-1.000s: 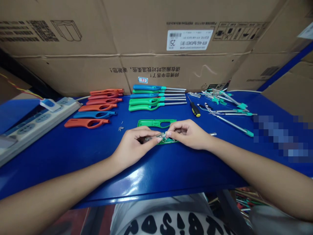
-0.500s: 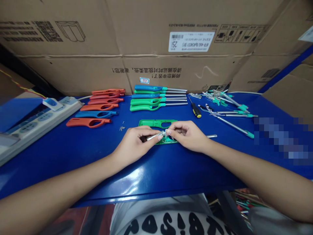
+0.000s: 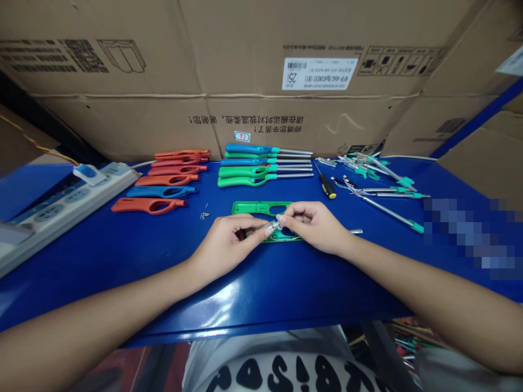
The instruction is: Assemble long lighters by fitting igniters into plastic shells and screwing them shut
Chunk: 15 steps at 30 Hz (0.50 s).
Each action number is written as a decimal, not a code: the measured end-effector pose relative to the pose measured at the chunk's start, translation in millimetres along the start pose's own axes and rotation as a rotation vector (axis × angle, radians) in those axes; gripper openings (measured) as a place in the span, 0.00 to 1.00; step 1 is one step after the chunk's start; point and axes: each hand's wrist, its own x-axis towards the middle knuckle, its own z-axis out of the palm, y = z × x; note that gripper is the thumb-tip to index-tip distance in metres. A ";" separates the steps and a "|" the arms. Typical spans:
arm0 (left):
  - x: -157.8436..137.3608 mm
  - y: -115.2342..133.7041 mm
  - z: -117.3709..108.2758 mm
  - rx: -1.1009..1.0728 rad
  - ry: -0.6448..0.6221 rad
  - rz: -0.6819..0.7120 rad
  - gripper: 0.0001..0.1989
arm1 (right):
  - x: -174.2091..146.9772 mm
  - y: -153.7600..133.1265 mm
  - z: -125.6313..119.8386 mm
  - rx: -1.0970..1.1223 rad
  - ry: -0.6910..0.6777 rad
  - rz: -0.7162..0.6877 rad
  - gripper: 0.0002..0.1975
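My left hand (image 3: 229,238) grips a small clear gas tank (image 3: 268,226) between thumb and fingers. At the tank's right end my right hand (image 3: 317,226) pinches something small and whitish, mostly covered by the fingertips. Beneath both hands lies a green lighter handle half (image 3: 281,238), with thin white wire running along it. A metal tube end (image 3: 357,231) sticks out to the right from behind my right hand. Just behind, another green handle half (image 3: 250,207) lies open on the blue table (image 3: 229,299).
Tiny screws (image 3: 204,215) lie left of my hands. Orange and blue lighter handles (image 3: 131,204) and finished-looking lighters (image 3: 241,172) stand in rows behind. A screwdriver (image 3: 327,186) and wired metal tubes (image 3: 388,211) lie right; a power strip (image 3: 61,207) left. Cardboard (image 3: 245,71) walls the back.
My left hand has shifted the clear tank slightly, so more of its body is hidden by my fingers. Both hands stay close together over the green handle half.
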 end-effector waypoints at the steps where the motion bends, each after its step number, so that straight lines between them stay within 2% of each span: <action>1: -0.5 0.3 0.6 -0.002 0.004 0.002 0.09 | -0.5 0.4 0.7 0.003 0.005 0.001 0.23; 15: -3.1 -0.6 5.0 0.023 0.010 0.066 0.08 | -4.3 5.0 5.8 -0.162 0.031 -0.054 0.17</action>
